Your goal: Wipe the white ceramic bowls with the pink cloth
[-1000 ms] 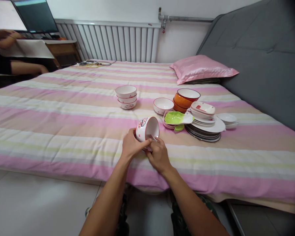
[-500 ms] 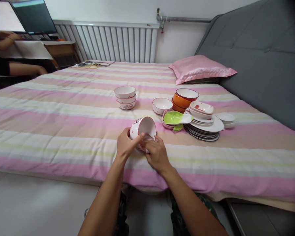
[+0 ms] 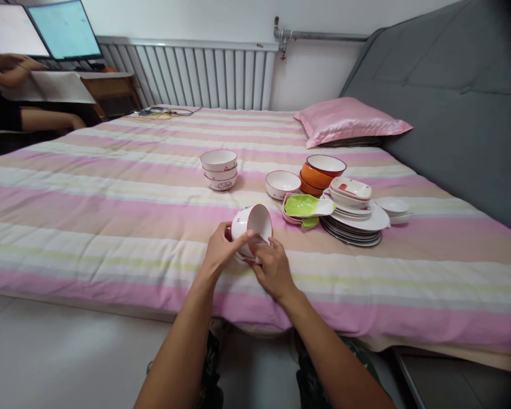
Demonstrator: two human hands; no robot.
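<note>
A white bowl with a red rim (image 3: 242, 224) is tilted on its side near the bed's front edge, its opening facing right. My left hand (image 3: 222, 246) grips it from the left, thumb over the rim. My right hand (image 3: 273, 267) holds its lower right side, with fingers at the opening; what lies under these fingers is partly hidden. Beyond the hands stand a stack of white bowls (image 3: 219, 169) and a single white bowl (image 3: 282, 183). Right of them are orange bowls (image 3: 315, 177), a green leaf-shaped dish (image 3: 301, 205) and stacked plates (image 3: 377, 218).
The striped bedspread (image 3: 111, 216) lies under everything. Small white dishes (image 3: 392, 205) sit at the right, a pink pillow (image 3: 349, 120) and cables (image 3: 164, 112) farther back. At the far left a person's arm (image 3: 8, 74) rests at a desk with monitors.
The held bowl has turned slightly in my hands, and its printed pattern shows less. Both hands keep their hold. The view has shifted a little.
</note>
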